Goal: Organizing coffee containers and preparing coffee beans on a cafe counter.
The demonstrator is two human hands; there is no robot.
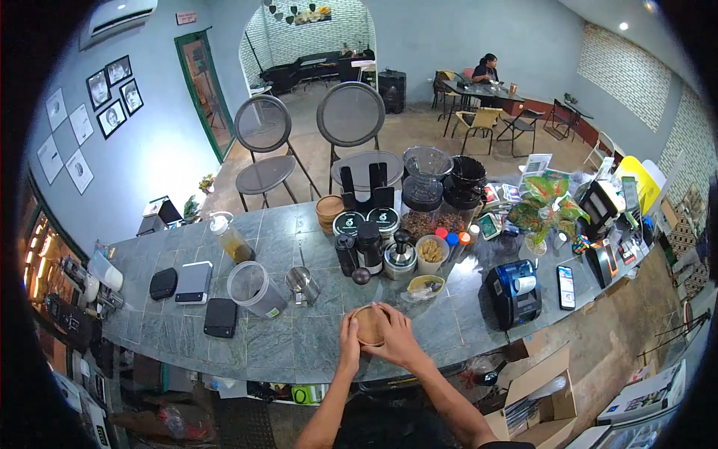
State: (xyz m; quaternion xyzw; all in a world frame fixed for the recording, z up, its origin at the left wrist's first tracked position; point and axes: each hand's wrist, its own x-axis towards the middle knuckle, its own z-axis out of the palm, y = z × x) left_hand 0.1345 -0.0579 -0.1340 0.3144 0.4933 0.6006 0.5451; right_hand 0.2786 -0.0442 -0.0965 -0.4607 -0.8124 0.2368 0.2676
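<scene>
Both of my hands hold a round wooden coaster (369, 326), or perhaps a small stack of them, over the front of the tiled counter (280, 348). My left hand (349, 343) grips its left rim. From the right, my right hand (399, 338) wraps around it, with fingers over the far edge and the thumb at the near side. Just beyond lie a yellow bowl (424, 285) in clear plastic and a dark round knob (360, 275). To the left stands a steel milk pitcher (303, 285). A similar stack of round wooden pieces (329, 212) sits farther back.
Left on the counter are an open plastic container (257, 289), black scales (220, 317), a silver scale (194, 283) and a pump bottle (231, 238). Coffee bean hoppers (423, 207) rise behind. A blue-black receipt printer (511, 294) and a phone (566, 287) are right. One person (486, 68) sits far off.
</scene>
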